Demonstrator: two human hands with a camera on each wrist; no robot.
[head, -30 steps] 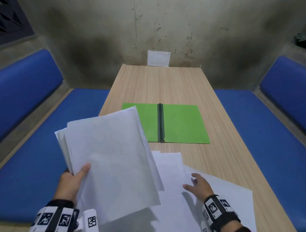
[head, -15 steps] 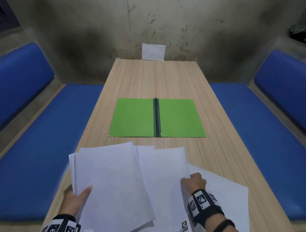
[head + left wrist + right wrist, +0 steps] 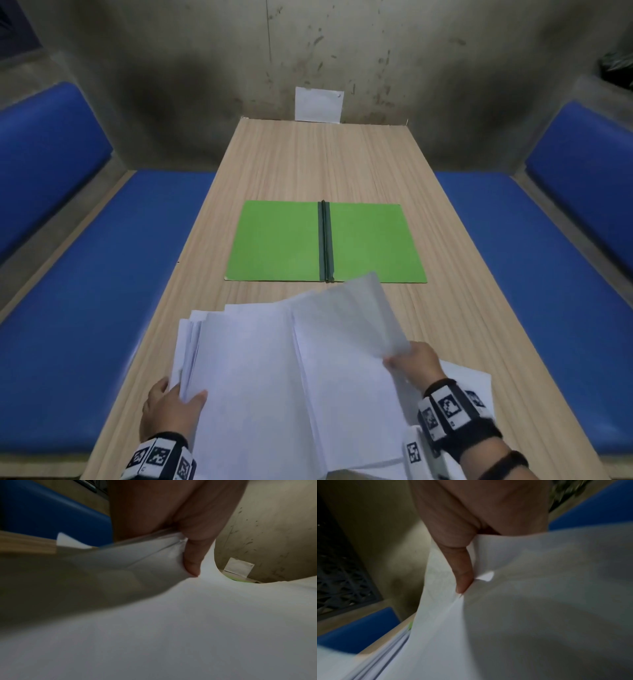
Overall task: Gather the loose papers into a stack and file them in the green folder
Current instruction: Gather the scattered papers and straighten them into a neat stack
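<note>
Head view: left hand (image 3: 169, 409) grips the papers (image 3: 260, 387) at 7 o'clock; right hand (image 3: 416, 361) pinches a sheet (image 3: 356, 315) at 5. Folder (image 3: 281, 240) lies open at 12.
Left wrist: thumb (image 3: 193, 559) clamps the edge.
Right wrist: thumb (image 3: 462, 572) pinches paper.

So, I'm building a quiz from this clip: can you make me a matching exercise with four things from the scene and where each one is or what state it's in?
Things:
1. green folder
2. lifted sheet
3. bundle of papers
4. small white paper

Places or states:
A. held at its near edge by the left hand
B. against the wall at the table's far end
C. lying open and flat on the table
D. pinched at a corner by the right hand

Pairs: 1-C, 2-D, 3-A, 4-B
</note>
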